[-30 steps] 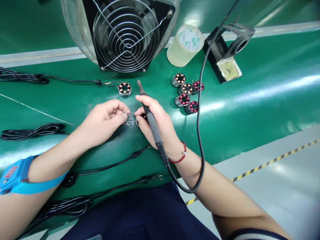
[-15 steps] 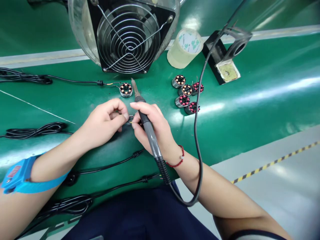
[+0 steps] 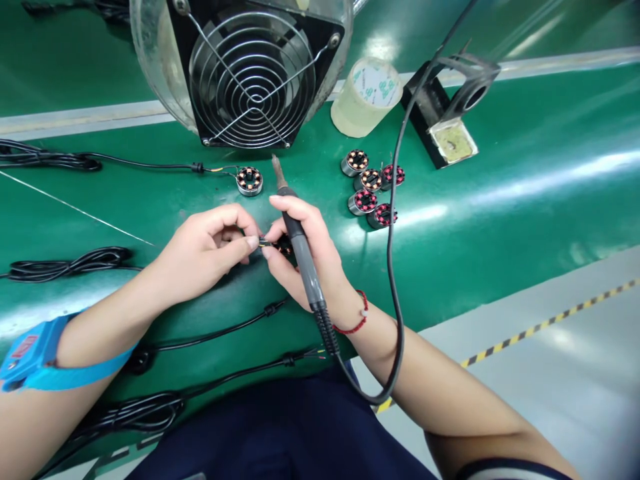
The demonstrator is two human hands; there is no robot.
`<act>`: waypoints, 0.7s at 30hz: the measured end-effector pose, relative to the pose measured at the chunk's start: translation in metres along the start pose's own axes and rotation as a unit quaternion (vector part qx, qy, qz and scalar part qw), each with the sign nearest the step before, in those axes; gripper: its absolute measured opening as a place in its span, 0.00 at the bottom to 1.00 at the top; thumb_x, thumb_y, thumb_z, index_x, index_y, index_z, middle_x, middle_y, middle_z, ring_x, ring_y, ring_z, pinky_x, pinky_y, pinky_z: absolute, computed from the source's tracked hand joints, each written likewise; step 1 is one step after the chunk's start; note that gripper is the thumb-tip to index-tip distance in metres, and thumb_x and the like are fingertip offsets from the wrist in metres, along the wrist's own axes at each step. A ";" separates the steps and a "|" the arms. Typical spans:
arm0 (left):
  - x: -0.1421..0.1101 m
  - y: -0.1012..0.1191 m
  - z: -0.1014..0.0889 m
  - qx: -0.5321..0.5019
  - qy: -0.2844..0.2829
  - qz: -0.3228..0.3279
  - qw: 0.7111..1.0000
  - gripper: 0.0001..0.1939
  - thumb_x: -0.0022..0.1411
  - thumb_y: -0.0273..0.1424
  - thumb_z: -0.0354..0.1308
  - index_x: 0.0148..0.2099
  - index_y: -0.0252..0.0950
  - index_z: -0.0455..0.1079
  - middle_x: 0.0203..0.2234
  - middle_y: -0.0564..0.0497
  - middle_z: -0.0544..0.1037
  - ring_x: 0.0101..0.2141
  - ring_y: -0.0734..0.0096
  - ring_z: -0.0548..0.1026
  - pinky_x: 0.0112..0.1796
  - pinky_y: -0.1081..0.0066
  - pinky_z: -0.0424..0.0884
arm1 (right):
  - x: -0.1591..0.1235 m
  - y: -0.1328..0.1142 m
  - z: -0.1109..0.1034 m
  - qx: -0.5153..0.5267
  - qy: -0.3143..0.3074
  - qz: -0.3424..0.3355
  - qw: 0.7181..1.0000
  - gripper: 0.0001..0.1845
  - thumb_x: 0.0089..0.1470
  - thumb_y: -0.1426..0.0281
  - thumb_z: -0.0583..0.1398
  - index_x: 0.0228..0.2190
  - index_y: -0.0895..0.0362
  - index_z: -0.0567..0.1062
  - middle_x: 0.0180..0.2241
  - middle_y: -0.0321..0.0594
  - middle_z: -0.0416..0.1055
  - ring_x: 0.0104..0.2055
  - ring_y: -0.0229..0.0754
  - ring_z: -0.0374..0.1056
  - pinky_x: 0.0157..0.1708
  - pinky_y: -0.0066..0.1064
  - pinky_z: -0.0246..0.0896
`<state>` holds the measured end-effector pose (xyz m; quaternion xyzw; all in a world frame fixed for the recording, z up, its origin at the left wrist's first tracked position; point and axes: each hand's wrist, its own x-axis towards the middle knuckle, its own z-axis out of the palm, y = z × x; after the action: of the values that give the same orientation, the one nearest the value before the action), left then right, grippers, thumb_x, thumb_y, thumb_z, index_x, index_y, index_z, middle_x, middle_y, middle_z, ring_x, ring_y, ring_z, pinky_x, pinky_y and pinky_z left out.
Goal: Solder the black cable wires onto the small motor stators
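Note:
My left hand [image 3: 213,243] is closed, thumb and fingertips pinching thin wires [image 3: 264,243]. My right hand [image 3: 320,250] cradles a soldering iron [image 3: 306,267], its tip pointing away toward the fan. The same hand's thumb and fingertips meet at the wires, beside a small motor stator [image 3: 285,245] with copper windings, partly hidden under the iron. Beyond the hands lies another stator [image 3: 249,181] wired to a black cable [image 3: 150,163]. A blue wrist strap [image 3: 70,353] is on my left wrist.
A caged fan [image 3: 254,100] stands at the back. Right of it are a tape roll [image 3: 363,107], several stators [image 3: 370,180] and an iron stand [image 3: 443,113] with a sponge. The iron's cord [image 3: 393,253] crosses my right forearm. Coiled cables [image 3: 70,263] lie left; more cables [image 3: 235,373] lie near my body.
My two hands' fingertips have come together at the wires, and more of the stator shows under the iron. The iron's tip has shifted slightly right. The view has moved a little.

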<state>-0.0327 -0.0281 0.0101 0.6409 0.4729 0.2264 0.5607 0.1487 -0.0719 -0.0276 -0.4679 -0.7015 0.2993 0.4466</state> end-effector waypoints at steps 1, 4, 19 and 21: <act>0.000 0.000 0.000 0.002 -0.003 0.000 1.000 0.04 0.59 0.31 0.60 0.33 0.37 0.70 0.28 0.50 0.78 0.23 0.75 0.69 0.22 0.74 0.66 | 0.000 0.000 0.000 -0.001 0.002 0.000 1.000 0.27 0.60 0.75 0.57 0.59 0.47 0.61 0.39 0.35 0.75 0.44 0.43 0.73 0.52 0.44 0.70; 0.000 0.000 -0.001 0.025 -0.007 0.005 1.000 0.04 0.60 0.32 0.59 0.33 0.37 0.71 0.28 0.50 0.77 0.23 0.75 0.69 0.22 0.73 0.65 | 0.001 -0.001 0.001 0.002 0.012 -0.006 1.000 0.25 0.61 0.75 0.56 0.58 0.47 0.62 0.37 0.33 0.75 0.43 0.43 0.73 0.52 0.44 0.69; -0.001 -0.004 0.006 0.151 0.035 0.050 0.987 0.06 0.56 0.30 0.57 0.27 0.36 0.71 0.30 0.51 0.75 0.27 0.74 0.69 0.29 0.71 0.64 | -0.012 -0.021 -0.031 -0.024 0.071 0.032 0.997 0.17 0.65 0.71 0.59 0.53 0.45 0.73 0.43 0.36 0.79 0.43 0.44 0.77 0.46 0.43 0.76; -0.001 -0.004 0.009 0.148 0.036 0.036 0.988 0.07 0.55 0.30 0.57 0.26 0.36 0.70 0.30 0.51 0.75 0.28 0.73 0.69 0.29 0.71 0.64 | -0.022 -0.025 -0.035 -0.033 0.101 0.014 0.994 0.15 0.63 0.72 0.61 0.50 0.46 0.75 0.41 0.37 0.79 0.40 0.44 0.77 0.41 0.41 0.76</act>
<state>-0.0270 -0.0340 0.0044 0.7251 0.4976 0.1969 0.4334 0.1742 -0.1019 0.0008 -0.5199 -0.6562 0.2331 0.4948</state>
